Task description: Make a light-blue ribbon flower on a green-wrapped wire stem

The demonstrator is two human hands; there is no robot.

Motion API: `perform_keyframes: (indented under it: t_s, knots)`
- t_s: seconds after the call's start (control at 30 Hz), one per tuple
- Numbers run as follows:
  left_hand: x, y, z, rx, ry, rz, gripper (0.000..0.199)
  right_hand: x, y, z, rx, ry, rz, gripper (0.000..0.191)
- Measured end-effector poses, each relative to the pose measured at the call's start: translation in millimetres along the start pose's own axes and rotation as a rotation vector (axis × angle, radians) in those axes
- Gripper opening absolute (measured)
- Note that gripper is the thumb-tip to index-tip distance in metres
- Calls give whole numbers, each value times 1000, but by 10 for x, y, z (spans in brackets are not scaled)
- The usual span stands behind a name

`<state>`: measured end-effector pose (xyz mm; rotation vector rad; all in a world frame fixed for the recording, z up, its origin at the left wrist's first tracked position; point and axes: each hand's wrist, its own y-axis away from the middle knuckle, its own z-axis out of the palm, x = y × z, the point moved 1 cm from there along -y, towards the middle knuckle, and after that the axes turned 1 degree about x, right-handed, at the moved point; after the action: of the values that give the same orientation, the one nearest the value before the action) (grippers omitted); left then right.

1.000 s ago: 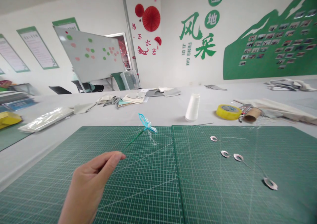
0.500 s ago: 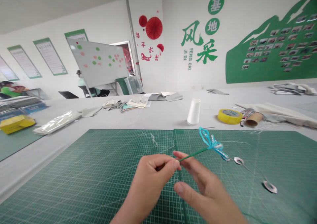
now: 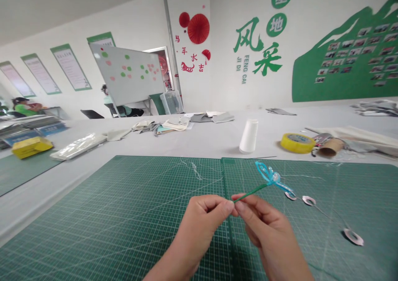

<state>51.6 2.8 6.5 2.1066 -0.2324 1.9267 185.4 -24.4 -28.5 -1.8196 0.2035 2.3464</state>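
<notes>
A blue looped flower (image 3: pixel 271 176) with a pale centre tops a thin green stem (image 3: pixel 253 191) that slants down to the left. The stem's lower end is pinched in my left hand (image 3: pixel 207 219). My right hand (image 3: pixel 267 227) has its thumb and forefinger closed on the stem just beside the left fingertips. Both hands are above green cutting mats (image 3: pixel 149 202). Right of the flower, pale oval rings (image 3: pixel 353 236) joined by a thin thread lie on the mat.
Beyond the mats stand a white thread cone (image 3: pixel 248 136), a yellow tape roll (image 3: pixel 297 143) and a cardboard tube (image 3: pixel 331 147). Fabric scraps (image 3: pixel 174 124), a plastic-wrapped pack (image 3: pixel 79 145) and a yellow box (image 3: pixel 32 147) lie leftward. People sit in the background.
My right thumb and fingers, apart before, have closed on the stem near my left hand. The view has shifted slightly, and both hands and the flower appear further right.
</notes>
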Motion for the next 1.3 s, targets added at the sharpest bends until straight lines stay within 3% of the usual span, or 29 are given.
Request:
perform_keyframes:
  t_s: [0.23, 0.4, 0.53, 0.73, 0.83, 1.3]
  knots:
    - [-13, 4, -14, -48, 107, -30, 28, -30, 14, -20, -36, 53, -17, 22]
    - [-47, 19, -46, -162, 217, -89, 29, -59, 21, -14, -80, 144, -24, 21]
    - [-25, 4, -48, -213, 156, -100, 31, -63, 15, -20, -70, 169, -28, 24]
    - [26, 9, -26, -67, -116, 123, 13, -38, -4, -58, -67, 243, -15, 26]
    - [23, 37, -27, -20, -171, 177, 16, -17, -21, -50, -80, 289, -20, 27]
    - [-3, 45, -40, 53, -299, 234, 16, -116, 100, 56, -23, 350, -32, 28]
